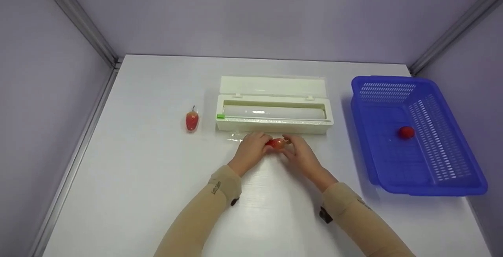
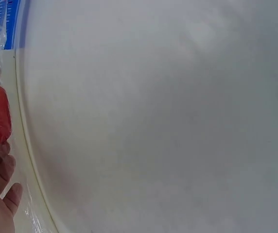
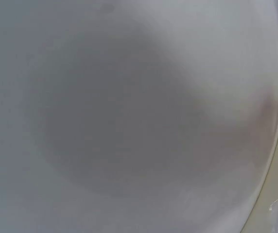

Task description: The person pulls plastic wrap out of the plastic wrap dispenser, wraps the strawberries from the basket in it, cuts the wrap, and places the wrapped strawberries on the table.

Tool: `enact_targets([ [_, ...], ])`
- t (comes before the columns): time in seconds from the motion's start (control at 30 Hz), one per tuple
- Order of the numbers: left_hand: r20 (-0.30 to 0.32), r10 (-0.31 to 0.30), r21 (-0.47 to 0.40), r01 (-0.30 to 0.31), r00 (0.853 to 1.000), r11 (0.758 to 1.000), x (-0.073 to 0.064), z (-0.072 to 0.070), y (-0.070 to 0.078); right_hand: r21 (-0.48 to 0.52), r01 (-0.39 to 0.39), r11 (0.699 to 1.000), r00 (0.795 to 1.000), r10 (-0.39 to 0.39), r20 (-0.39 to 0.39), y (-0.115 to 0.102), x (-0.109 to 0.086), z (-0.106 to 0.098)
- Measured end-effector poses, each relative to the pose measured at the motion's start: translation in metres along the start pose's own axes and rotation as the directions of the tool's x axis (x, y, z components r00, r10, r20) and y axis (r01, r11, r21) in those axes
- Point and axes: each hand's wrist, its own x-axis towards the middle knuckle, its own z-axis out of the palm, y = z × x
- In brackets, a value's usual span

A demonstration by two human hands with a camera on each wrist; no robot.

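A red fruit with a yellowish top (image 1: pixel 278 143) lies between both hands, just in front of the cling film box (image 1: pixel 275 126). My left hand (image 1: pixel 253 149) holds its red end, the thumb against its side in the left wrist view. Clear cling film (image 2: pixel 0 31) covers the fruit and trails by the fingers. My right hand (image 1: pixel 300 153) pinches the film at the fruit's yellowish end, fingertips right at it. The box's lid (image 1: pixel 273 86) is raised, and a film roll (image 1: pixel 275 112) lies inside. The right wrist view shows mostly white table.
A similar fruit with a stem (image 1: pixel 192 120), wrapped in film, lies to the left on the white table (image 1: pixel 137 178). At the right stands a blue basket (image 1: pixel 381 151) holding a red fruit (image 1: pixel 406 132). Walls enclose the table at the back and sides.
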Motion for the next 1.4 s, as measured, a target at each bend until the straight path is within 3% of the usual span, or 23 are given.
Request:
enact_targets([
  [0.1, 0.006, -0.020, -0.011, 0.020, 1.000, 1.000, 0.002, 0.000, -0.002, -0.098, 0.102, 0.990, 0.990, -0.110, -0.086, 0.010, -0.008, -0.006],
  [0.23, 0.010, -0.031, -0.017, 0.032, 0.999, 0.999, 0.003, 0.000, -0.005, -0.251, 0.207, 0.946, 0.944, -0.260, -0.202, 0.030, -0.018, -0.016],
  [0.3, 0.021, -0.039, -0.017, 0.040, 0.999, 0.999, 0.002, -0.001, -0.005, -0.248, 0.217, 0.944, 0.929, -0.278, -0.244, 0.038, -0.023, -0.020],
  [0.43, 0.046, -0.045, 0.000, 0.045, 0.998, 0.999, 0.002, -0.001, -0.006, -0.029, 0.142, 0.989, 0.942, -0.144, -0.302, 0.048, -0.030, -0.025],
  [0.5, 0.049, -0.039, 0.010, 0.039, 0.998, 0.999, 0.002, -0.001, -0.005, 0.124, 0.083, 0.989, 0.950, -0.041, -0.309, 0.050, -0.031, -0.026],
  [0.6, 0.030, -0.017, 0.022, 0.016, 0.999, 1.000, 0.002, 0.001, -0.005, 0.309, -0.010, 0.951, 0.952, 0.103, -0.288, 0.049, -0.030, -0.027],
  [0.7, 0.021, -0.015, 0.016, 0.015, 1.000, 1.000, 0.001, 0.002, -0.004, 0.418, -0.105, 0.903, 0.944, 0.222, -0.243, 0.046, -0.027, -0.027],
  [0.87, 0.041, -0.046, -0.005, 0.046, 0.998, 0.999, 0.000, 0.004, -0.001, 0.513, -0.234, 0.826, 0.893, 0.391, -0.223, 0.040, -0.019, -0.029],
  [0.97, 0.051, -0.070, -0.008, 0.071, 0.996, 0.997, 0.001, 0.004, 0.001, 0.453, -0.289, 0.843, 0.864, 0.434, -0.257, 0.037, -0.013, -0.029],
  [1.03, 0.054, -0.083, -0.015, 0.084, 0.995, 0.996, 0.002, 0.003, 0.003, 0.329, -0.311, 0.891, 0.859, 0.412, -0.304, 0.036, -0.010, -0.028],
  [1.1, 0.057, -0.087, -0.014, 0.088, 0.995, 0.996, 0.004, 0.002, 0.004, 0.148, -0.302, 0.942, 0.867, 0.336, -0.369, 0.036, -0.008, -0.026],
  [1.17, 0.057, -0.085, -0.011, 0.086, 0.995, 0.996, 0.006, 0.003, 0.006, -0.004, -0.252, 0.968, 0.872, 0.226, -0.435, 0.037, -0.007, -0.024],
  [1.27, 0.055, -0.081, 0.009, 0.081, 0.995, 0.997, 0.007, 0.003, 0.006, -0.183, -0.139, 0.973, 0.877, 0.035, -0.479, 0.039, -0.007, -0.021],
  [1.33, 0.052, -0.084, 0.023, 0.083, 0.995, 0.996, 0.008, 0.003, 0.007, -0.235, -0.066, 0.970, 0.886, -0.051, -0.461, 0.042, -0.008, -0.021],
  [1.4, 0.048, -0.088, 0.036, 0.086, 0.995, 0.996, 0.009, 0.003, 0.007, -0.239, -0.012, 0.971, 0.908, -0.090, -0.409, 0.042, -0.009, -0.022],
])
